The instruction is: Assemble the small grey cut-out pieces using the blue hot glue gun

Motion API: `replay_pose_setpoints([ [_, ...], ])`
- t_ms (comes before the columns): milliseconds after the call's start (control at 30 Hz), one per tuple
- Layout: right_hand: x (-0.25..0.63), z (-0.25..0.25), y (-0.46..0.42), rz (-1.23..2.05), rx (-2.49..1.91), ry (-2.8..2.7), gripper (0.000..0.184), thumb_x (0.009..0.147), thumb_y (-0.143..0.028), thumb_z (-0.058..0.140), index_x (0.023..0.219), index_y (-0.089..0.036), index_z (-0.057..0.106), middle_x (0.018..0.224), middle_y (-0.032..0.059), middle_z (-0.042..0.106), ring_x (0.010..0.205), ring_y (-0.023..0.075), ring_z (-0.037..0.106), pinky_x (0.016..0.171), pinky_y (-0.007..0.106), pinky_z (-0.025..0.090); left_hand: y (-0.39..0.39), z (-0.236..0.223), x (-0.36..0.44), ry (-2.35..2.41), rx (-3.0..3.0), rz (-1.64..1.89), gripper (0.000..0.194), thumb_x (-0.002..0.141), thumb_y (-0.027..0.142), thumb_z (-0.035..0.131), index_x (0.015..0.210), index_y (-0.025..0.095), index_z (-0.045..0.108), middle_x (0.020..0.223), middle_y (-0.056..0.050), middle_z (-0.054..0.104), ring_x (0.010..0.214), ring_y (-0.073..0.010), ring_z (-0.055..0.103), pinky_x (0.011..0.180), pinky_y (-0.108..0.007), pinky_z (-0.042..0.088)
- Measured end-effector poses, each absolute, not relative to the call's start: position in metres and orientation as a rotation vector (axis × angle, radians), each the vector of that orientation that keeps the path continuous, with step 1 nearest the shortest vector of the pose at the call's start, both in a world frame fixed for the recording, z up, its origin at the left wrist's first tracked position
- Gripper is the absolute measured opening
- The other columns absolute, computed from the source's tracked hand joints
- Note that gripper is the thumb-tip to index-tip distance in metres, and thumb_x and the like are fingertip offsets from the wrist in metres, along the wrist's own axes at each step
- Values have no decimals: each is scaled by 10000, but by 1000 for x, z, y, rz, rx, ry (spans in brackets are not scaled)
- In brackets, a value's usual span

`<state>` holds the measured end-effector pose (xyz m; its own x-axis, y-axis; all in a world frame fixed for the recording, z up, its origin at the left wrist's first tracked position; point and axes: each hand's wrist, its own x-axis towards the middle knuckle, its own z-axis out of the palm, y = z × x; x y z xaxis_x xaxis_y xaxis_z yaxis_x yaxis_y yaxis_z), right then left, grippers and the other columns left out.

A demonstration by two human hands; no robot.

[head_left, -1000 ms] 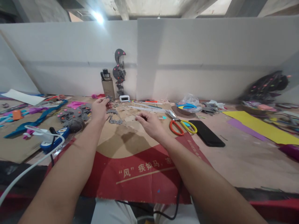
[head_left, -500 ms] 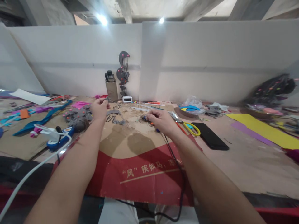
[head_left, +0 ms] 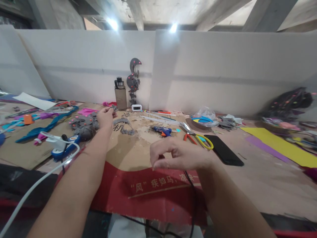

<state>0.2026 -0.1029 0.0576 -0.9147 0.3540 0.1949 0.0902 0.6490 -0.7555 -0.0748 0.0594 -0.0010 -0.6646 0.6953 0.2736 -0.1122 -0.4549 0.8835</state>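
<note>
My left hand is closed in a pinch at the table's back left, on a small grey scrap whose material I cannot make out. My right hand hovers over the cardboard's front half, fingers loosely curled with nothing visible in them. Beyond it a blue glue gun with an orange part lies on the cardboard, nozzle pointing left. Between the hands lies a curved grey piece with ragged edges. Left of my left forearm sits a grey clump with pink dots.
Scissors with yellow and red handles lie beside a black phone. A bottle and a small white clock stand at the back near a grey moon-shaped hanging. A blue power strip with a white cable sits left.
My right hand has let go of the glue gun and come back toward me. My left hand still pinches the grey scrap in nearly the same place. The view has tilted slightly.
</note>
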Motion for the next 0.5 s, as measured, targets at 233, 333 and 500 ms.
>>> replay_pose_setpoints([
  [233, 197, 55, -107, 1426, -100, -2613, 277, 841, -378, 547, 793, -134, 669, 794, 51, 650, 783, 119, 586, 741, 230, 444, 52, 4, -64, 1075, 997, 1956, 59, 615, 145, 625, 617, 137, 567, 510, 26, 545, 439, -73, 504, 453, -187, 436],
  [333, 184, 37, -92, 1106, -603, -2328, 301, 864, -420, 483, 847, -167, 645, 838, 26, 635, 800, 122, 565, 754, 258, 430, 41, 7, -47, 1023, 1181, 1852, 100, 614, 202, 657, 663, 142, 594, 539, 22, 550, 470, -90, 519, 466, -210, 441],
  [500, 165, -2, -58, 897, -1036, -1598, 418, 730, -476, 614, 1020, -188, 525, 1056, 63, 585, 881, 154, 541, 795, 316, 433, 6, 13, -8, 1180, 1830, 1772, 121, 710, 258, 604, 775, 172, 658, 691, -19, 637, 624, -136, 575, 609, -272, 469],
])
